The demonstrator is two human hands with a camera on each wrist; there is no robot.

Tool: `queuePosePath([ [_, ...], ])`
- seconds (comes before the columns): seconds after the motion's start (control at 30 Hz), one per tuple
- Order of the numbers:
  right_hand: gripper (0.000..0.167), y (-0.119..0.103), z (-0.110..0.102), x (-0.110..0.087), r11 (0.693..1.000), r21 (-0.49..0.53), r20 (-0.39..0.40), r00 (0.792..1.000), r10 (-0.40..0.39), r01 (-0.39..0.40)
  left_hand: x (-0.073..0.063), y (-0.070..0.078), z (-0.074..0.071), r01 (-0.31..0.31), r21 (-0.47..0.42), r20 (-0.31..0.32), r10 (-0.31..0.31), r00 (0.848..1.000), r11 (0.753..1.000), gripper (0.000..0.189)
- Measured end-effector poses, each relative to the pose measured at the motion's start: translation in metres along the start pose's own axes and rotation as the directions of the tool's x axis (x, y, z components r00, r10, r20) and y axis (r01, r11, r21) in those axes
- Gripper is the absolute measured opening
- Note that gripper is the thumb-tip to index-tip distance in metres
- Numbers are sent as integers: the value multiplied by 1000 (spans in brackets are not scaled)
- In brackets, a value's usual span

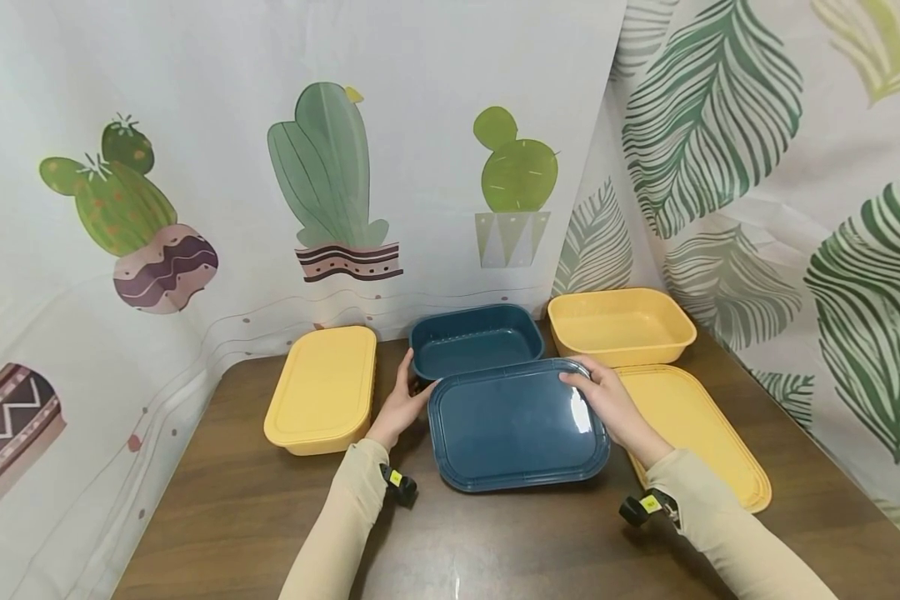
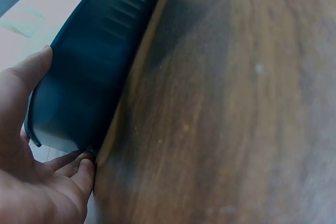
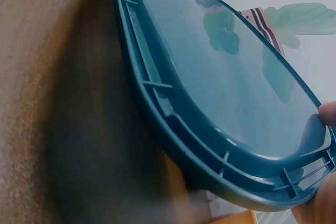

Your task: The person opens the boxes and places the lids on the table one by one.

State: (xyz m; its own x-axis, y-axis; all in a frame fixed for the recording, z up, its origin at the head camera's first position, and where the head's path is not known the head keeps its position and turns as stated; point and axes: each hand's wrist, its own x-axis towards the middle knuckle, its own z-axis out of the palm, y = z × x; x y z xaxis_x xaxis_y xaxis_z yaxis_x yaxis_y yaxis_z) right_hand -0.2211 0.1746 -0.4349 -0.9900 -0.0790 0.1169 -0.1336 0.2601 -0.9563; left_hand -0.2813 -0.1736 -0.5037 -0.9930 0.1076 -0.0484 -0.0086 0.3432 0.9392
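A dark blue plastic box (image 1: 476,340), uncovered, stands at the back of the table. My left hand (image 1: 402,408) is at its near left corner, thumb along the front wall and fingers round the end. In the left wrist view the thumb lies near the rim of the box (image 2: 89,72). My right hand (image 1: 607,406) pinches the matching blue lid (image 1: 517,425) by its far right corner. The lid is tilted in front of the box and overlaps its front edge in the head view. Ribs line the border of the lid (image 3: 226,98) in the right wrist view.
On the left stands a yellow box with its lid on (image 1: 326,387). An uncovered yellow box (image 1: 621,325) stands at the back right, with a yellow lid (image 1: 701,433) lying in front of it, partly behind my right arm. A cactus-print curtain (image 1: 435,167) hangs behind the wooden table (image 1: 450,550).
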Motion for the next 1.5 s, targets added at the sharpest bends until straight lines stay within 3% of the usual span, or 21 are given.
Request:
queuePosePath([
  [0.73,36,8,3,-3,999,29,41,999,28,-29,-2,2,1,39,28,-1,-39,999,999,105],
  [1.13,39,11,5,-5,995,21,70,993,99,-101,-3,2,2,22,30,-1,-22,1000,999,106],
  [1.5,37,17,3,-5,993,36,87,990,108,-112,-1,1,3,15,36,-17,-14,1000,999,105],
])
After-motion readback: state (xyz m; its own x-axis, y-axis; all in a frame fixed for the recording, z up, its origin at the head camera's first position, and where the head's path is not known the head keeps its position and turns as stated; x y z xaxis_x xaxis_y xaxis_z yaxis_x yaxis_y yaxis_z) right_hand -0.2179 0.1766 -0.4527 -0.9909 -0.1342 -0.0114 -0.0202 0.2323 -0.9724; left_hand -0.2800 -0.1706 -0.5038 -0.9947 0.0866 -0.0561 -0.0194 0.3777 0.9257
